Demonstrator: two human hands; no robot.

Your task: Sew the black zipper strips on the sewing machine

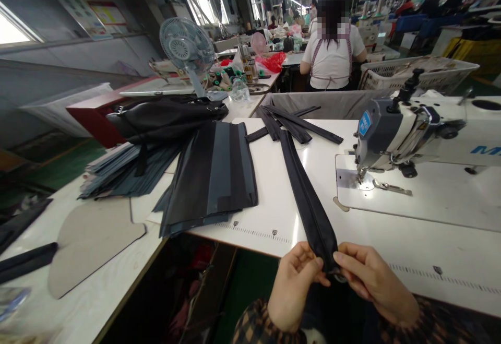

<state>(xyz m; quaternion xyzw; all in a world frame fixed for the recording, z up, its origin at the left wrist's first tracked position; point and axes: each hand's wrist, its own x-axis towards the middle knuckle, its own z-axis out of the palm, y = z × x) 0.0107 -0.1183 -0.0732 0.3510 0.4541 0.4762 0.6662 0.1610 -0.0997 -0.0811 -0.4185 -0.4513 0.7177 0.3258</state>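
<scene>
A long black strap (307, 198) with a seam down its middle runs across the white table toward me. Its near end hangs just past the table's front edge, pinched between my two hands. My left hand (298, 281) grips the strap's left side with thumb and fingers. On the right side, my right hand (370, 276) holds the same end, thumb on top. Something small and shiny shows under that end, too hidden to name. More black straps (291, 122) lie crossed at the table's back edge, beyond the held one.
A sewing machine (415, 130) stands at the right. Stacked black and blue-grey panels (219, 172) lie left of the strap, with a black bag (168, 117) behind them. A grey flat piece (94, 239) rests on the left table. A fan (186, 46) and a seated co-worker (332, 57) are farther back.
</scene>
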